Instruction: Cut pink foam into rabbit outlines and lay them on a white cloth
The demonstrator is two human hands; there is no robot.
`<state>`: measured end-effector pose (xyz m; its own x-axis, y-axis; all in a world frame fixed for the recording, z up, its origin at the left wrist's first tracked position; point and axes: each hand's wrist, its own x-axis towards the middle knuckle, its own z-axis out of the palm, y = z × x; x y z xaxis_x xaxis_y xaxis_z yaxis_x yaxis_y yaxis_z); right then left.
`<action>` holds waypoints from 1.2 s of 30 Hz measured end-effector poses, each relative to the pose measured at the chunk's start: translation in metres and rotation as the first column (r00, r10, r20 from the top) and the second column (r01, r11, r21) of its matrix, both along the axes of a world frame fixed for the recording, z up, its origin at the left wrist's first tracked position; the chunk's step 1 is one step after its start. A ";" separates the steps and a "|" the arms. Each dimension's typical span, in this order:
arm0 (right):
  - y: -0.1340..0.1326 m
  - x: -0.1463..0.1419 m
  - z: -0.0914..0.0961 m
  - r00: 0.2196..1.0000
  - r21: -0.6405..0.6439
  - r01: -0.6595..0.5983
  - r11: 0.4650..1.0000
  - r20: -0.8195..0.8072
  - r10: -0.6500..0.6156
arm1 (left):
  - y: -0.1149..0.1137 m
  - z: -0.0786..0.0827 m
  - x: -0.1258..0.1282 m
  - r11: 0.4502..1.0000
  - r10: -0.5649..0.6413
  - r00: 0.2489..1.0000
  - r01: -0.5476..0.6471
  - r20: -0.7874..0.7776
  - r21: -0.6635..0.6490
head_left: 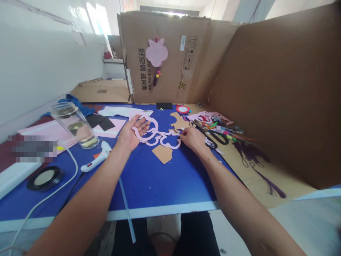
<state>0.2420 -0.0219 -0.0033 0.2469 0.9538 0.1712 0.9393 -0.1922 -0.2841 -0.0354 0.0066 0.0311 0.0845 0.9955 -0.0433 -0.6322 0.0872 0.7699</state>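
Note:
A pink foam cut-out (153, 131), a looped frame shape, lies across the blue table (149, 181). My left hand (132, 133) is palm up with fingers spread under its larger loop. My right hand (193, 138) rests at the cut-out's smaller end (170, 139), fingers curled in a pinch at its edge. A brown card piece (162, 153) lies just in front of the cut-out, and another brown piece (179, 122) lies behind it.
A glass jar (76, 125) and a white glue gun (96, 160) with its cord sit at the left. Black scissors (213, 137), scraps and purple tassels (255, 160) lie at the right. Cardboard walls (274, 92) enclose the back and right; a pink ornament (156, 53) hangs there.

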 end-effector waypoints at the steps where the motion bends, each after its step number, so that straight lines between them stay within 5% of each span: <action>1: 0.000 0.000 0.000 1.000 0.012 -0.005 1.000 -0.005 0.005 | 0.000 0.000 0.000 1.000 0.001 1.000 -0.001 0.000 0.000; 21: -0.009 0.000 0.019 0.947 0.410 -0.041 0.911 -0.276 0.167 | 0.001 0.001 -0.003 1.000 0.016 1.000 -0.016 -0.004 -0.007; 36: -0.016 0.002 0.030 0.924 0.506 0.022 0.862 -0.339 0.175 | 0.004 0.000 -0.006 0.999 0.037 0.999 -0.037 0.013 -0.006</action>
